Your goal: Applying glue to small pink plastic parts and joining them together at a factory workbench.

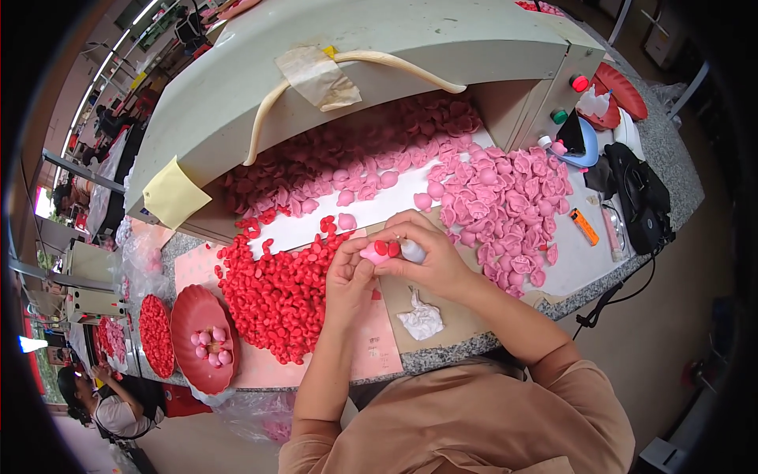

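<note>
My left hand (345,271) pinches a small pink rounded plastic piece (371,254) in front of my chest. Two glossy red bits (381,248) sit against that piece, between my two hands. My right hand (438,257) is closed around a small whitish squeeze bottle (412,252), its fingertips close to the red bits. Whether those fingertips also grip a red bit is hard to tell. Left of my hands spreads a heap of small red pieces (276,296). To the right lies a pile of pink cup-shaped shells (505,209). A crumpled white tissue (421,317) rests below my hands.
A pale metal housing (442,59) arches over more pink shells at the back. A red scalloped tray (193,300) holds several pink balls; another tray (156,336) holds red pieces. An orange lighter-like object (584,227) and black bag (641,197) lie right. A person (118,407) works far left.
</note>
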The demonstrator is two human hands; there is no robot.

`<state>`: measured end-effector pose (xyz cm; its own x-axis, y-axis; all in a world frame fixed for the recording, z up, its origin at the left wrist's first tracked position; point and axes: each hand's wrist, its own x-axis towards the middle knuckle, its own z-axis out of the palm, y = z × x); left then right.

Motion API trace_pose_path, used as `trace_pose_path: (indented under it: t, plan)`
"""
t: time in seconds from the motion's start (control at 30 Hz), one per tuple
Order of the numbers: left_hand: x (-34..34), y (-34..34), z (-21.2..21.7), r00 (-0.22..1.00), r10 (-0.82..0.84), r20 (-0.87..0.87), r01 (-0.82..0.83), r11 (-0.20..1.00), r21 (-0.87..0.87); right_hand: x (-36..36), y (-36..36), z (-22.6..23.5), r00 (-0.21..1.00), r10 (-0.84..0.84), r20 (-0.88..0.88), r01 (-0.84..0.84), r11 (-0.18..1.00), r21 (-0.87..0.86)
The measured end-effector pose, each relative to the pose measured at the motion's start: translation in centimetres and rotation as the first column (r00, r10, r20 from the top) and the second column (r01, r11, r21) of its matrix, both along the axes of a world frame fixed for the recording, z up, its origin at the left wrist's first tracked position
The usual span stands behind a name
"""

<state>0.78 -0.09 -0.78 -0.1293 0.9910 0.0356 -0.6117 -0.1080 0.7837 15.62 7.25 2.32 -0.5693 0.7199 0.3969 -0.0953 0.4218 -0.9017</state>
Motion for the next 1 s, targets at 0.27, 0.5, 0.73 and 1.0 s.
trace_pose_path:
  t: [0.27,0.5,0.73,1.0]
  plan:
    - [0.7,-0.1,-0.5,0.999,0.048,0.017,-0.050,0.996,0.076,-0.1,-0.6,0.3,0.997,-0.061,0.038,0.059,0.997,0.057]
    - [1.3,-0.3,-0.6,0.997,0.067,0.029,-0.069,0.995,0.066,0.0,-0.5,-0.3,0.998,-0.068,-0.010,0.069,0.995,0.076]
    - [1.4,0.1,0.0,0.987,-0.043,0.157,0.043,0.999,0.008,0.6,0.4,0.2,1.000,-0.005,-0.003,0.005,1.000,-0.024]
    - [-0.1,0.1,-1.0,0.988,-0.073,-0.133,0.086,0.991,0.102,0.8,0.7,0.0,0.998,0.065,0.020,-0.065,0.998,-0.004]
